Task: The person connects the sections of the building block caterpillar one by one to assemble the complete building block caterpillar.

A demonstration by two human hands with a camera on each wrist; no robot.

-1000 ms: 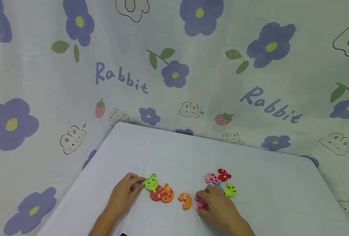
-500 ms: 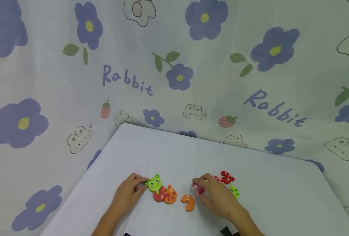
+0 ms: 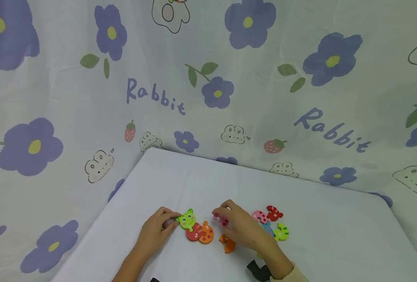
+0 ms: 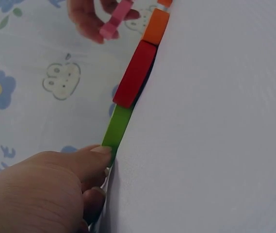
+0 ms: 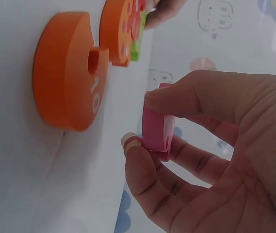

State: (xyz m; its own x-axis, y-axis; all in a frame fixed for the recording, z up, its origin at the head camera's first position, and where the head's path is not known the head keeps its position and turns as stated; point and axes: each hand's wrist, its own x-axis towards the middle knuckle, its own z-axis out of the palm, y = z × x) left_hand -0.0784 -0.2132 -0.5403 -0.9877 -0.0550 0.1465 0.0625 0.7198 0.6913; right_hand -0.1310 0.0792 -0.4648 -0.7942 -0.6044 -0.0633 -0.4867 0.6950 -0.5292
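My left hand (image 3: 155,231) pinches the edge of a green smiling caterpillar-head puzzle piece (image 3: 187,219) lying on the table. Joined to the head are a red piece marked 2 (image 3: 194,232) and an orange dotted piece marked 3 (image 3: 206,234). Held between thumb and fingers of my right hand (image 3: 243,226) is a pink dotted puzzle piece (image 5: 154,124), raised above the table with its notch showing. The loose orange piece marked 10 (image 5: 60,73) lies just below that hand, partly covered by it in the head view.
Right of my right hand lie more puzzle pieces: a pink one (image 3: 259,216), a red one (image 3: 274,213), a blue one (image 3: 267,228) and a green one (image 3: 282,232). A patterned curtain (image 3: 208,113) stands behind the white table (image 3: 321,235).
My right hand has lifted the pink dotted piece and carried it left, over the orange 10 and toward the joined pieces. The left hand stays at the green head; the view shifts slightly.
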